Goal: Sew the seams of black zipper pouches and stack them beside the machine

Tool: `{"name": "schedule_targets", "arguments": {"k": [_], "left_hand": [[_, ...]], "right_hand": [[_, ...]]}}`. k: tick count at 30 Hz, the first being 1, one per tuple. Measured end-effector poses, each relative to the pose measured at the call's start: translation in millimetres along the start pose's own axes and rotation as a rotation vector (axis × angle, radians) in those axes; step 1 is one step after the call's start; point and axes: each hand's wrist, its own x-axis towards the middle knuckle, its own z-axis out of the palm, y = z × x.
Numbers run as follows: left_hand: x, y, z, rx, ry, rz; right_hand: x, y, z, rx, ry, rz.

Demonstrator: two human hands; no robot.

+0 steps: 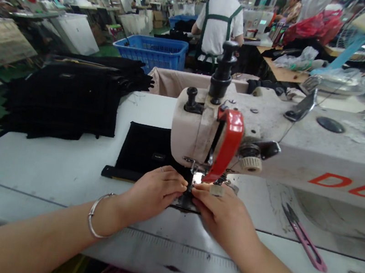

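Observation:
A black fabric panel (144,146) with a small pale label lies flat on the machine bed, its right edge under the head of a sewing machine (189,128). My left hand (156,190), with a silver bangle at the wrist, has its fingers closed on the panel's near right corner. From the other side, my right hand (223,205) pinches the same edge, its fingertips close to the lit needle area. A small beige patch (217,190) shows on a right finger. The red guard (230,144) stands just above that hand. What lies directly under the fingertips is partly hidden.
A stack of black fabric pieces (67,95) lies at the left of the white table (84,185). Pink-handled thread snips (306,239) rest at the right. Beyond the table are a blue crate (154,49) and a person (219,27) with their back turned.

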Motion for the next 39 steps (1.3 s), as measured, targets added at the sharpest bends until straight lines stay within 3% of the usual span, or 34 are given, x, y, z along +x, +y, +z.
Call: {"name": "schedule_targets", "arguments": {"k": [8,17,39], "left_hand": [[6.9,-9.0,0.5,-0.006,-0.018,0.050],[19.5,-18.2,7.2,0.005,0.022,-0.070],[14.0,-28.9,18.8,0.080,0.053,-0.136]], "right_hand": [[2.3,2.1,4.8,-0.001,0.023,0.011],[8.1,12.8,9.2,-0.130,0.027,0.059],[11.2,12.3,17.3,-0.103,0.005,0.158]]}}
